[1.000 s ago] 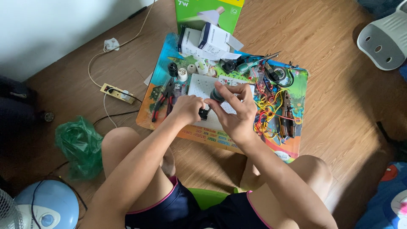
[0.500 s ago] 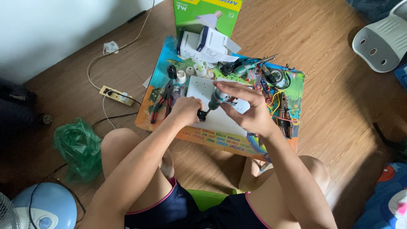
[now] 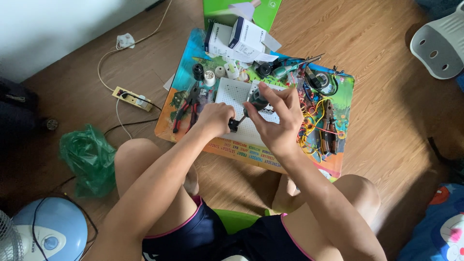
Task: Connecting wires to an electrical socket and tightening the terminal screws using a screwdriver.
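Observation:
My left hand (image 3: 214,119) is closed around a small black part (image 3: 234,125) over a white perforated board (image 3: 232,92). My right hand (image 3: 276,117) grips a screwdriver with a dark green handle (image 3: 256,101), its shaft slanting down to the black part. Both hands meet above the colourful low table (image 3: 338,96). What the left fingers hold beyond the black part is hidden.
On the table lie red-handled pliers (image 3: 184,107), brown-handled pliers (image 3: 328,128), tangled coloured wires (image 3: 313,116), small sockets (image 3: 209,77) and white boxes (image 3: 237,37). A power strip (image 3: 131,98), green plastic bag (image 3: 87,157), blue fan (image 3: 46,232) and grey chair base (image 3: 440,43) sit on the wooden floor.
My right hand has shifted its grip up the screwdriver handle and tilted the tool toward the black part. The left hand stayed in place on that part.

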